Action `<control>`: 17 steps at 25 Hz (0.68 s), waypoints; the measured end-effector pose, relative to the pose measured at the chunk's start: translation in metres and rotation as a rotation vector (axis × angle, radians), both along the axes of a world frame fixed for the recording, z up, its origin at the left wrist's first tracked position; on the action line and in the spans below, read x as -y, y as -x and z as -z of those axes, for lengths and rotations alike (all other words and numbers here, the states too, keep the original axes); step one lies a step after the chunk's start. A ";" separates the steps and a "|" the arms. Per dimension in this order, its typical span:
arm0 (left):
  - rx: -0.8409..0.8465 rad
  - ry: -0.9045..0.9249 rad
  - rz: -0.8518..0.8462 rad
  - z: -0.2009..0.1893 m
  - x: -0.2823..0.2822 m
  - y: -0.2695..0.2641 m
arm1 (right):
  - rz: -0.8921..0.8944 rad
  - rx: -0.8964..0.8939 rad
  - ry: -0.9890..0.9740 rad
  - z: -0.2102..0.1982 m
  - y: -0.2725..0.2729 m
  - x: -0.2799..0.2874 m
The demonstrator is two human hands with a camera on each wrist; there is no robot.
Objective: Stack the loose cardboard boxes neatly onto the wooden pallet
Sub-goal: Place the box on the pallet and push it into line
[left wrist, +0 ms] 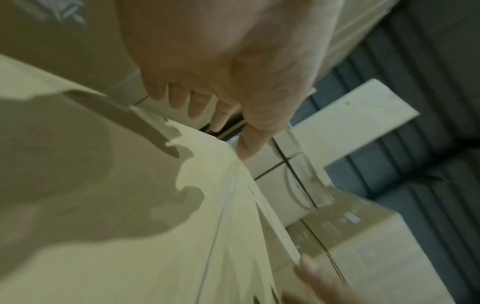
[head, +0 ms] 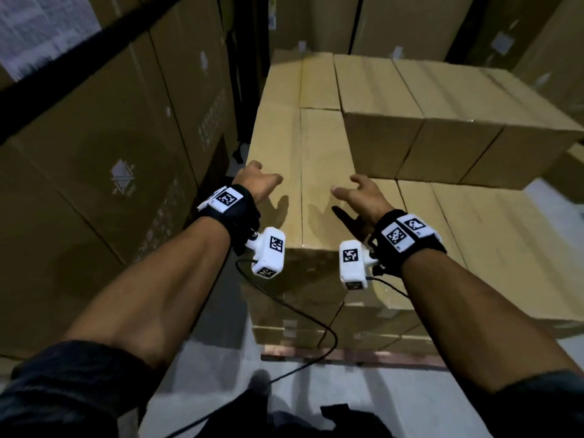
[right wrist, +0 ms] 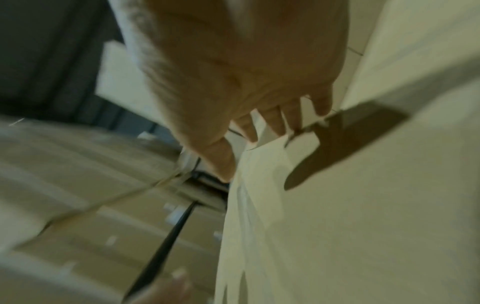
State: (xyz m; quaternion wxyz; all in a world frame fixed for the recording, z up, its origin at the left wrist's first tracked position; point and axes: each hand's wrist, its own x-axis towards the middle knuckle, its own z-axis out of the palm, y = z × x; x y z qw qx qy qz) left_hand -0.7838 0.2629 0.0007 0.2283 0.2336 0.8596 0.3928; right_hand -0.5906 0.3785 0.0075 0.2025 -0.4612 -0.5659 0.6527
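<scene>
A stack of tan cardboard boxes stands on a wooden pallet (head: 347,356). Its near-left top box (head: 319,159) is long and narrow, with a twin pressed against its left side. My left hand (head: 264,177) hovers just over that pair's left edge, fingers relaxed and holding nothing. Over the right part of the same top my right hand (head: 352,188) is spread and empty too. Both cast shadows on the cardboard. In the wrist views the left hand (left wrist: 221,111) and right hand (right wrist: 257,123) hang above the pale box top (left wrist: 116,236) (right wrist: 363,216) with loose fingers.
A higher row of boxes (head: 442,121) lies on the stack's far right, with a lower layer (head: 474,241) in front of it. A tall wall of large cartons (head: 94,184) stands close on the left. A black cable (head: 319,324) trails over grey floor (head: 208,358).
</scene>
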 end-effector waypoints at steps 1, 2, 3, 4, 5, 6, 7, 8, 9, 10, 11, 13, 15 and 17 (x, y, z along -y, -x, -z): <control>0.035 0.015 -0.025 0.002 -0.012 0.015 | 0.038 -0.044 0.046 0.000 0.010 -0.009; 0.078 0.026 -0.051 0.006 -0.020 0.027 | 0.052 -0.061 0.074 0.007 0.018 -0.020; 0.135 0.009 -0.081 0.008 -0.030 0.040 | 0.064 -0.063 0.092 0.011 0.027 -0.030; 0.196 -0.019 -0.107 0.012 -0.039 0.052 | 0.071 -0.040 0.104 0.016 0.036 -0.041; 0.236 -0.034 -0.113 0.017 -0.045 0.061 | 0.068 0.001 0.101 0.022 0.042 -0.049; 0.260 -0.038 -0.109 0.021 -0.053 0.071 | 0.059 0.058 0.090 0.026 0.051 -0.058; 0.273 -0.034 -0.095 0.025 -0.057 0.077 | 0.050 0.117 0.079 0.033 0.056 -0.067; 0.295 -0.035 -0.076 0.027 -0.063 0.083 | 0.057 0.163 0.072 0.046 0.062 -0.084; 0.312 -0.044 -0.058 0.032 -0.069 0.089 | 0.048 0.207 0.067 0.062 0.066 -0.102; 0.322 -0.057 -0.050 0.039 -0.074 0.093 | 0.038 0.251 0.070 0.069 0.067 -0.109; 0.324 -0.080 -0.046 0.040 -0.077 0.095 | 0.040 0.278 0.069 0.070 0.069 -0.113; 0.313 -0.124 -0.038 0.041 -0.081 0.094 | 0.049 0.305 0.048 0.069 0.070 -0.115; 0.306 -0.148 -0.028 0.044 -0.083 0.094 | 0.053 0.284 0.021 0.068 0.070 -0.114; 0.304 -0.163 -0.022 0.046 -0.083 0.096 | 0.076 0.230 -0.002 0.064 0.069 -0.108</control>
